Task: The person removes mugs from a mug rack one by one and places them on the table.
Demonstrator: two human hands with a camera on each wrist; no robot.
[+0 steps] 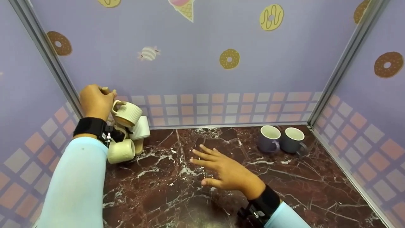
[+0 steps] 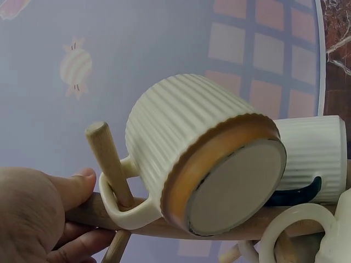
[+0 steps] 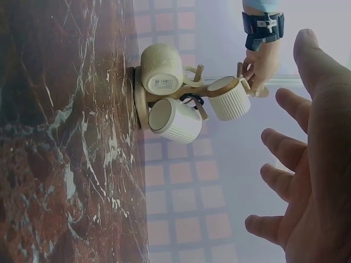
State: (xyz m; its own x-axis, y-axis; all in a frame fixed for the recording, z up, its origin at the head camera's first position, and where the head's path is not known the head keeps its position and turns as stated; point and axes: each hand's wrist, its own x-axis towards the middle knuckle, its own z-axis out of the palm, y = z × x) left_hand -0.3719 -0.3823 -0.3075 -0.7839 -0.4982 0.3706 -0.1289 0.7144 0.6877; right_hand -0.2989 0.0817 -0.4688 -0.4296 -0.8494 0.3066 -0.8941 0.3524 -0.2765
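Observation:
My left hand [image 1: 97, 100] grips the top of a wooden mug tree [image 2: 112, 159] at the left back. Just below it, a cream ribbed mug [image 1: 129, 112] with a brown base hangs tilted by its handle on an upper peg. Lower on the tree are a white ribbed mug [image 1: 141, 128] with a dark handle and a pale cream mug [image 3: 162, 63]. The tree's round base [image 1: 138, 147] shows partly behind the mugs. My right hand [image 1: 232, 172] hovers over the middle of the table, fingers spread, holding nothing.
A purple mug [image 1: 269, 141] and a dark grey mug [image 1: 291, 141] stand upright side by side at the back right. The dark red marbled tabletop [image 1: 164, 190] meets purple patterned walls [image 1: 196, 69] behind and on both sides.

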